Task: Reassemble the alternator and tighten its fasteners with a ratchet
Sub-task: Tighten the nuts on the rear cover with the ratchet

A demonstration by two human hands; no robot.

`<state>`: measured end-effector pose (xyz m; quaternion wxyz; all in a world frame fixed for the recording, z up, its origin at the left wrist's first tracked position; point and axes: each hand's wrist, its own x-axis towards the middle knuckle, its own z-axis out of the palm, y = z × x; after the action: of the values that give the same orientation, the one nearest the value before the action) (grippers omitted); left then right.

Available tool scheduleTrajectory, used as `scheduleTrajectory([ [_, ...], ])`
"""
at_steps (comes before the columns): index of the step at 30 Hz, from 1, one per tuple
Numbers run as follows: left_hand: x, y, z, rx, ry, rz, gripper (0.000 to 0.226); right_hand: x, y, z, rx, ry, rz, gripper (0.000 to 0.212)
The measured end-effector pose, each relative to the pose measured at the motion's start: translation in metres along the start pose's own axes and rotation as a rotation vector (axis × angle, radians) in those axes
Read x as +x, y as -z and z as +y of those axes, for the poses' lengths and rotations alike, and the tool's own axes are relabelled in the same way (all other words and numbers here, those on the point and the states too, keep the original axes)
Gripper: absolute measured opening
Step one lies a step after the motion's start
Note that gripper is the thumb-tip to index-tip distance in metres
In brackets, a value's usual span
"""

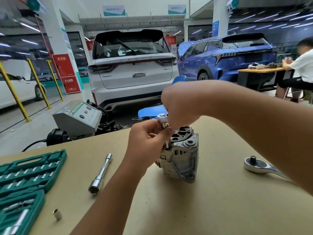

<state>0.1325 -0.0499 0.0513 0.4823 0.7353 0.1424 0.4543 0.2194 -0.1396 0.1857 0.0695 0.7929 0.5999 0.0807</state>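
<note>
Sockets are seen in a green case [25, 175] at the table's [194, 209] near left edge, well left of the alternator [181, 158]. A loose small socket [57, 214] lies on the table just right of the case, and a long extension bar [101, 173] lies between the case and the alternator, apart from both. Bare tabletop is left on the near side of the alternator, between the two forearms.

The alternator stands on the table near its far edge, about mid-width. Right of it, apart from it, a large ratchet [260, 165] lies flat, its handle passing under the right forearm.

Just above the alternator's left top, a small ratchet [162, 118] with a socket is held upright. The left hand [145, 141] is curled around the tool's lower part, fingertips pinched on it close to the housing. The right hand [179, 106] is closed over the ratchet from above; its handle is hidden in the fist. Whether the socket sits on a fastener cannot be told.

Beyond the table's far edge, a blue chair [152, 111] is seen behind the alternator, and a grey machine [77, 118] to its far left. Farther off, a white car [132, 68] and a blue car [227, 56] are parked, and a seated person [301, 68] is at another table far right.
</note>
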Motion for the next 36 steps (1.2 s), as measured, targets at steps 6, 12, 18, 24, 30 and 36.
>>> scheduleTrajectory([
  [6,0.001,0.007,0.003,0.033,-0.007,-0.020,0.020,-0.001,-0.001,0.002,-0.059,0.005,0.026,0.014],
  [12,0.000,0.007,0.000,-0.004,-0.034,-0.043,0.007,0.001,0.007,-0.001,0.224,0.005,-0.145,0.027],
  [18,0.002,0.010,-0.001,-0.010,0.032,-0.074,0.014,0.007,0.000,0.004,-0.003,-0.001,0.066,0.011],
  [24,0.001,0.008,-0.002,0.049,-0.004,-0.071,0.013,0.005,-0.002,0.003,0.045,-0.005,0.051,0.018],
  [30,0.001,0.001,-0.002,0.073,-0.075,-0.028,0.012,0.004,0.004,0.003,0.172,-0.021,-0.131,0.021],
  [36,0.002,0.004,-0.003,0.067,-0.078,-0.053,0.007,0.004,-0.001,0.009,-0.046,0.018,0.023,0.018],
])
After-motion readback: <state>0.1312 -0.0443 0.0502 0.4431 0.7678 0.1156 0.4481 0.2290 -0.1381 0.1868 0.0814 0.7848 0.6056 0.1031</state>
